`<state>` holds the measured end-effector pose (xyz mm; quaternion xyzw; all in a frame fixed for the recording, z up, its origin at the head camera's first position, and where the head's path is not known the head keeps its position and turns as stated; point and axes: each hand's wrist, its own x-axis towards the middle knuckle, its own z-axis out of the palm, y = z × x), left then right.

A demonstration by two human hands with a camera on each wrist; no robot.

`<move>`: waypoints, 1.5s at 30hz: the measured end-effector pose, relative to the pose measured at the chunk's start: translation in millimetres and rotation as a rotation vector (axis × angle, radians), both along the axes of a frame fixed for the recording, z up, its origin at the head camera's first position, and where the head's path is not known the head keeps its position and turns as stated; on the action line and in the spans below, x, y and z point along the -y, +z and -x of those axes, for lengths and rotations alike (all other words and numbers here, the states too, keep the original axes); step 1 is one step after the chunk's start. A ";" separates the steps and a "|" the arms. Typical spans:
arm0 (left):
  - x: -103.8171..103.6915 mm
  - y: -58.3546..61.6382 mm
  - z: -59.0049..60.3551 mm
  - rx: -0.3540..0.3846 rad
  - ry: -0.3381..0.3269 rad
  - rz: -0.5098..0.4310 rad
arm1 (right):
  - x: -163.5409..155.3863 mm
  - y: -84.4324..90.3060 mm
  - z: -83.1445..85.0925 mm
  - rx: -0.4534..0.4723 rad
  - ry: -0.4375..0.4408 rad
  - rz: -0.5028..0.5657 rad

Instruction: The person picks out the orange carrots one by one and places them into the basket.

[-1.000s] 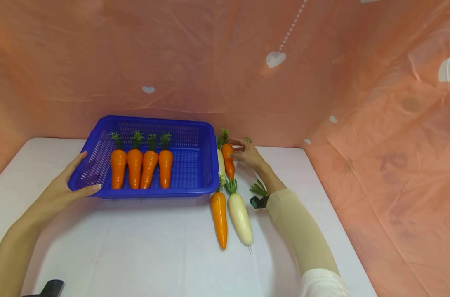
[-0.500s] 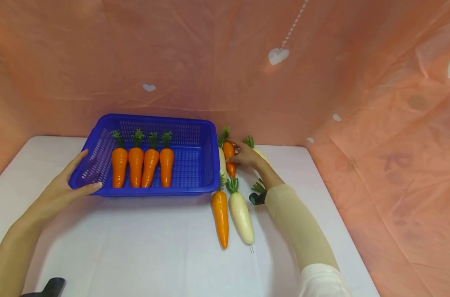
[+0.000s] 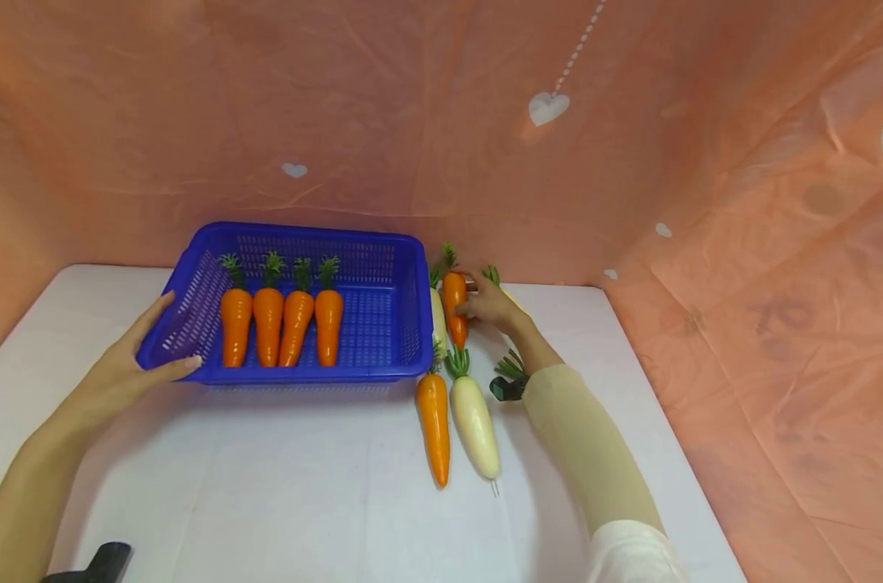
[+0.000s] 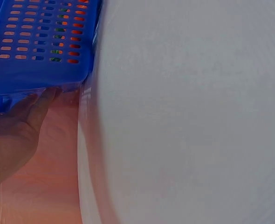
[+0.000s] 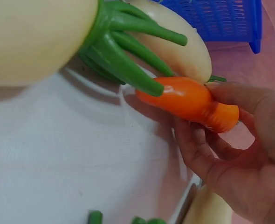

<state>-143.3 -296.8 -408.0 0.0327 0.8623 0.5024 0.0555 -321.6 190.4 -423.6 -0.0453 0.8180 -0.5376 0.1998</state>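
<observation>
A blue basket (image 3: 410,324) stands at the back left of the white table and holds several orange carrots (image 3: 281,324) side by side. My left hand (image 3: 131,364) holds its front left corner, thumb on the front rim; in the left wrist view the hand (image 4: 11,135) is against the basket (image 4: 39,42). My right hand (image 3: 490,306) grips an orange carrot (image 3: 454,304) just right of the basket. The right wrist view shows the fingers (image 5: 207,154) curled under that carrot (image 5: 189,98), which is off the table.
A white radish (image 3: 436,320) lies against the basket's right wall, and another (image 3: 512,298) lies behind my right hand. Nearer me lie an orange carrot (image 3: 435,425) and a white radish (image 3: 475,417) with green leaves. Pink sheeting walls in the back and right.
My right hand has closed its fingers round the carrot beside the basket and raised it slightly. The left hand and basket have stayed put.
</observation>
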 end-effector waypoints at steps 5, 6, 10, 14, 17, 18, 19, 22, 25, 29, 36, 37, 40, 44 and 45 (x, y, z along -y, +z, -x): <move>-0.7 2.0 1.5 0.015 0.000 0.016 | -5.1 13.4 -2.4 -0.050 -0.004 0.035; -0.7 2.3 1.7 0.018 0.001 0.015 | -5.8 17.1 -2.7 -0.060 0.007 0.046; -0.2 2.2 2.2 0.024 0.007 0.011 | -6.5 31.6 -5.6 -0.078 0.059 0.081; 0.6 1.0 2.0 0.019 0.003 0.011 | -5.2 43.8 -10.7 -0.087 0.077 0.083; 1.0 0.2 1.9 0.017 0.000 0.011 | -3.8 52.3 -13.8 -0.109 0.102 0.094; 1.2 0.1 1.9 0.016 -0.001 0.014 | -3.0 55.2 -15.0 -0.118 0.114 0.099; 1.3 0.3 2.0 0.014 -0.003 0.019 | -2.0 58.2 -16.3 -0.126 0.127 0.109; 1.8 0.8 2.5 0.009 -0.007 0.030 | 2.4 66.2 -20.6 -0.153 0.159 0.128; 2.2 2.4 3.1 0.006 -0.011 0.055 | 10.2 73.4 -25.7 -0.176 0.190 0.124; 1.9 4.5 4.8 0.013 -0.010 0.070 | 26.6 82.4 -31.0 -0.177 0.240 0.119; -0.8 2.7 6.6 0.024 -0.012 0.029 | 57.9 89.0 -34.4 -0.146 0.294 0.086; -0.5 2.5 6.0 0.020 -0.010 0.027 | 63.1 88.5 -34.6 -0.141 0.299 0.074; 0.1 1.9 4.2 0.014 -0.010 0.021 | 78.8 85.5 -35.7 -0.123 0.296 0.036; 1.2 1.0 2.4 0.020 -0.009 0.022 | 98.4 80.4 -37.8 -0.082 0.281 0.030; 1.6 0.7 2.1 0.022 -0.008 0.020 | 103.1 78.8 -38.5 -0.065 0.276 0.033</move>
